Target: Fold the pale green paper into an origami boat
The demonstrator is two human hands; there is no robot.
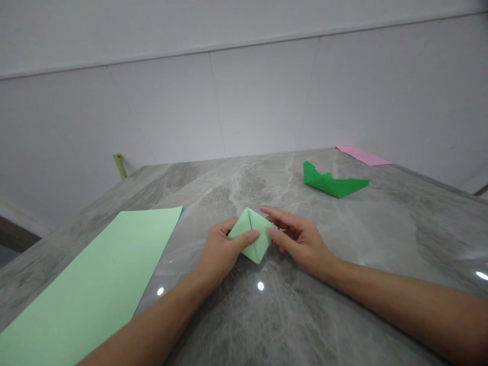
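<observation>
A light green folded paper [261,245], diamond-shaped with a seam down its middle, is held up just above the table in front of me. My left hand [224,249] grips its left side, thumb pressed flat across the front and fingers behind. At its right corner, my right hand [301,241] pinches the edge between thumb and fingers; part of those fingers is hidden behind the paper. Beyond my right hand lies a bright green folded paper boat [335,184], apart from both hands.
Large light green sheets [102,274] lie on the left of the grey marbled table [236,188], partly under my left forearm. A pink paper [364,155] rests at the back right. Behind the table stands a white wall [259,101], with a green pipe-like piece [120,165] at left.
</observation>
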